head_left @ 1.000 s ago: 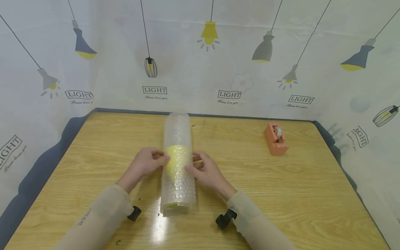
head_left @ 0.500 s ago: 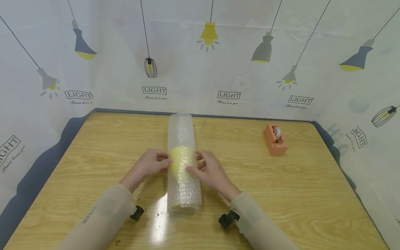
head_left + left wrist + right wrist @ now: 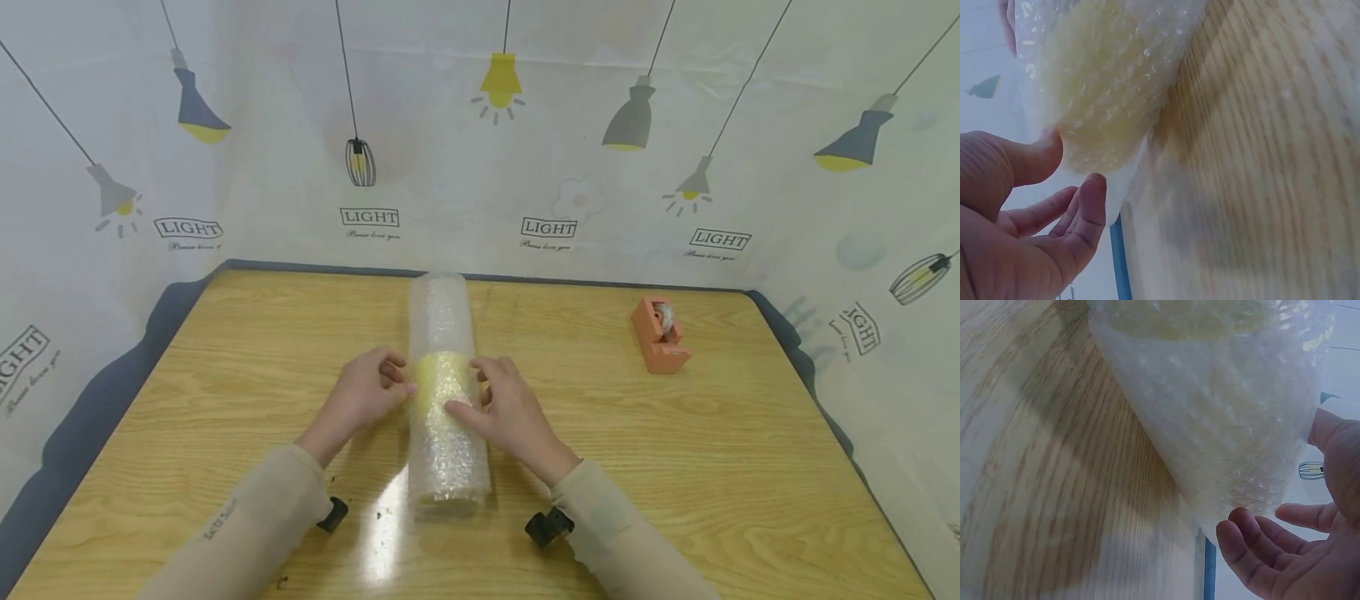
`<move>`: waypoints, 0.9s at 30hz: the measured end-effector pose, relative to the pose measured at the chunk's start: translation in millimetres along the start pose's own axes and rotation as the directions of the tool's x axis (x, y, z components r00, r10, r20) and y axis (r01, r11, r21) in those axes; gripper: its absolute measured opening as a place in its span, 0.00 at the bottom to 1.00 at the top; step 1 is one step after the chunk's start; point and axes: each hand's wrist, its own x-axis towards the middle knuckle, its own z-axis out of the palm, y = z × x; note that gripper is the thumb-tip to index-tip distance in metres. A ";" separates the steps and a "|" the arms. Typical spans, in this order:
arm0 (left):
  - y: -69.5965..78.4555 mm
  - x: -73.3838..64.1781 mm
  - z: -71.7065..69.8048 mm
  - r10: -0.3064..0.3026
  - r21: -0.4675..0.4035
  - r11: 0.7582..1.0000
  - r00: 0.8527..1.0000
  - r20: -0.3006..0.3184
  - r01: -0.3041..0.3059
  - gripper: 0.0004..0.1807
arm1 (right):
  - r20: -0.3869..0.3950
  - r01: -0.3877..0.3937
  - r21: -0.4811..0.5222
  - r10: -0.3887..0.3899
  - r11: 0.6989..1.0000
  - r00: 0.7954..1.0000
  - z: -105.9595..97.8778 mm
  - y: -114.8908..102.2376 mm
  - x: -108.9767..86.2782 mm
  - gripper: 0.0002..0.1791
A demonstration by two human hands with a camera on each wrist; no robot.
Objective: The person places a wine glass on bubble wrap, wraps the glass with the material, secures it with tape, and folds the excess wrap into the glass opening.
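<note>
A long roll of bubble wrap point(image 3: 448, 458) lies on the wooden table, pointing away from me, with something yellow point(image 3: 433, 379) showing through its middle. My left hand point(image 3: 363, 390) is at its left side, fingers loosely bent and thumb tip right at the wrap. In the left wrist view, the thumb point(image 3: 1038, 159) and fingertips stand apart beside the bubbly surface. My right hand point(image 3: 517, 417) rests against the right side, thumb lying over the top. The right wrist view has its fingers point(image 3: 1254, 544) relaxed and spread along the wrap.
An orange tape dispenser point(image 3: 662, 335) with a roll of clear tape stands at the back right of the table point(image 3: 750, 467). A white curtain point(image 3: 450, 183) printed with lamps hangs behind the table and on both sides.
The bubble wrap roll has turned and shifted a little to the right, the hands moving along with it. My left fingers have loosened from its side.
</note>
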 end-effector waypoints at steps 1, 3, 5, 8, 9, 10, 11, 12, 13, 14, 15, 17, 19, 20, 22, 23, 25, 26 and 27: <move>1.1 -0.7 0.5 0.007 0.001 1.000 1.000 -0.016 -0.007 0.23 | 0.000 -0.003 -0.005 0.003 1.000 1.000 0.4 -0.3 0.3 0.37; 3.4 -2.4 1.4 0.024 0.006 1.000 0.999 -0.041 -0.024 0.24 | 0.003 -0.012 -0.015 0.012 1.000 1.000 1.3 -1.4 0.8 0.37; 5.6 -4.1 1.8 0.037 0.007 0.999 0.998 -0.056 -0.037 0.24 | 0.005 -0.017 -0.020 0.017 1.000 1.000 1.9 -2.8 1.2 0.37; 9.3 -6.4 1.3 0.048 0.010 0.999 0.998 -0.051 -0.047 0.26 | 0.006 -0.014 -0.028 0.014 1.000 1.000 3.1 -4.2 2.1 0.38; 10.4 -6.9 0.8 0.051 0.015 0.999 0.998 -0.044 -0.051 0.26 | 0.004 -0.012 -0.033 0.012 0.999 1.000 3.5 -4.6 2.4 0.38; 11.6 -7.1 0.0 0.057 0.028 0.998 0.998 -0.039 -0.056 0.25 | 0.004 -0.012 -0.035 0.012 0.999 1.000 3.9 -5.3 2.5 0.38; 13.0 -7.4 -0.8 0.064 0.048 0.997 0.997 -0.034 -0.062 0.25 | 0.003 -0.011 -0.040 0.011 0.999 1.000 4.3 -5.8 2.7 0.38; 14.7 -7.6 -1.8 0.072 0.074 0.995 0.997 -0.030 -0.069 0.23 | 0.003 -0.012 -0.044 0.012 0.999 1.000 4.8 -6.2 2.8 0.38; 16.5 -7.7 -3.0 0.074 0.094 0.993 0.997 -0.015 -0.072 0.19 | 0.004 -0.015 -0.049 0.015 0.999 1.000 5.4 -7.4 3.1 0.38; 18.2 -7.8 -4.1 0.066 0.107 0.992 0.998 -0.003 -0.066 0.17 | 0.004 -0.017 -0.051 0.018 0.999 1.000 6.1 -8.4 3.3 0.38; 20.0 -7.7 -5.0 0.064 0.127 0.990 0.998 0.006 -0.064 0.16 | 0.003 -0.019 -0.056 0.020 0.998 1.000 7.0 -9.4 3.6 0.38; 23.7 -7.3 -6.9 0.048 0.168 0.984 0.999 0.014 -0.050 0.20 | 0.003 -0.022 -0.061 0.022 0.998 1.000 8.9 -11.1 4.3 0.39; 27.7 -6.6 -7.6 0.009 0.177 0.984 0.999 0.040 -0.016 0.24 | 0.002 -0.023 -0.068 0.023 0.997 1.000 11.1 -13.2 4.8 0.39; 29.4 -6.4 -7.7 -0.010 0.181 0.983 0.999 0.043 0.002 0.26 | 0.001 -0.021 -0.069 0.021 0.997 1.000 12.2 -14.0 5.1 0.40; 32.6 -5.8 -7.2 -0.043 0.187 0.982 0.998 0.046 0.033 0.29 | -0.002 -0.021 -0.063 0.021 0.998 1.000 13.9 -16.1 5.3 0.40; 33.9 -5.6 -6.7 -0.061 0.181 0.982 0.997 0.051 0.051 0.29 | -0.002 -0.023 -0.058 0.023 0.998 1.000 14.7 -17.1 5.4 0.40; 35.5 -5.1 -5.1 -0.083 0.155 0.985 0.995 0.054 0.074 0.30 | -0.002 -0.025 -0.044 0.025 0.999 1.000 16.1 -18.8 5.9 0.41; 35.7 -4.8 -4.3 -0.086 0.143 0.987 0.995 0.049 0.078 0.30 | -0.001 -0.027 -0.038 0.027 0.999 1.000 16.9 -19.3 6.2 0.41; 36.2 -4.8 -3.4 -0.095 0.132 0.987 0.994 0.045 0.088 0.31 | 0.000 -0.026 -0.038 0.026 0.999 1.000 17.7 -19.7 6.6 0.41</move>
